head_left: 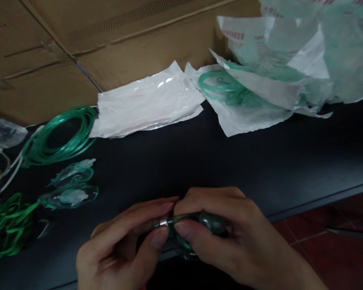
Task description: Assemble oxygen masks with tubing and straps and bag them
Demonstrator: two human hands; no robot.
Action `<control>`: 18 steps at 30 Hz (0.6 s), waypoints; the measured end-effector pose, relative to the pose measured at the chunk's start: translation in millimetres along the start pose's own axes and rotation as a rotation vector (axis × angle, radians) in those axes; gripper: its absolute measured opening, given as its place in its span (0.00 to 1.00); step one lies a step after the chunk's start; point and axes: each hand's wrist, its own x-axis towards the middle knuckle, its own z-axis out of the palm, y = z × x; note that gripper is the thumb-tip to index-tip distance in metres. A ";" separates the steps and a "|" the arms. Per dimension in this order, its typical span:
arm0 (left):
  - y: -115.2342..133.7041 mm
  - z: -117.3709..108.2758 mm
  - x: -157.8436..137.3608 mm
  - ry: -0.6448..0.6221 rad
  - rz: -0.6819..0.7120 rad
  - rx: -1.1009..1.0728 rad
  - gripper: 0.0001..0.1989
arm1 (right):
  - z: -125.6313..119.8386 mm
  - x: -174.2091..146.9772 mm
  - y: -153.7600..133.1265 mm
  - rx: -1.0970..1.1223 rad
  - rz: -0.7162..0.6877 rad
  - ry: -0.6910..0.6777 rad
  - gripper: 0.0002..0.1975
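My right hand (pixel 230 237) is closed round a small tool with a dark, rounded handle (pixel 213 223); its exact kind is hidden by the fingers. A short silver metal piece (pixel 163 222) shows between the two hands. My left hand (pixel 115 245) pinches at this metal end with thumb and fingers. Below the fingers, clear greenish plastic (pixel 186 251) is partly visible, mostly covered by my right hand. Both hands are close together over the front edge of the dark table.
Green tubing (pixel 60 137) lies coiled at left, near two clear green masks (pixel 78 195) and a heap of green elastic straps (pixel 10 225). White packets (pixel 151 100) and pouches with green tubing (pixel 254 104) line the back, before cardboard boxes (pixel 157 44). The black table (pixel 175 161) ends above red floor tiles.
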 end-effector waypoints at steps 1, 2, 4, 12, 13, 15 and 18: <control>0.6 0.4 -1.5 0.014 0.011 0.015 0.15 | -0.5 -0.2 0.7 -0.009 -0.029 -0.008 0.05; 1.2 0.9 -3.1 0.036 0.021 0.027 0.14 | -0.8 -0.4 1.5 -0.021 -0.060 -0.016 0.04; 2.1 2.1 -6.0 0.089 0.036 0.047 0.12 | -1.1 -0.6 2.5 -0.044 -0.116 -0.023 0.04; 3.1 5.8 -9.2 0.211 -0.032 0.072 0.05 | 0.9 0.2 1.8 -0.048 -0.125 0.002 0.03; 3.4 5.9 -8.8 0.212 -0.035 0.087 0.05 | 1.0 0.5 1.3 -0.041 -0.110 0.006 0.03; 4.5 6.8 -7.9 0.208 -0.021 0.110 0.05 | 1.1 1.3 -0.1 -0.019 -0.059 0.008 0.04; 6.3 10.4 -7.1 0.210 -0.004 0.147 0.04 | 1.1 2.4 -3.4 0.025 0.068 0.013 0.06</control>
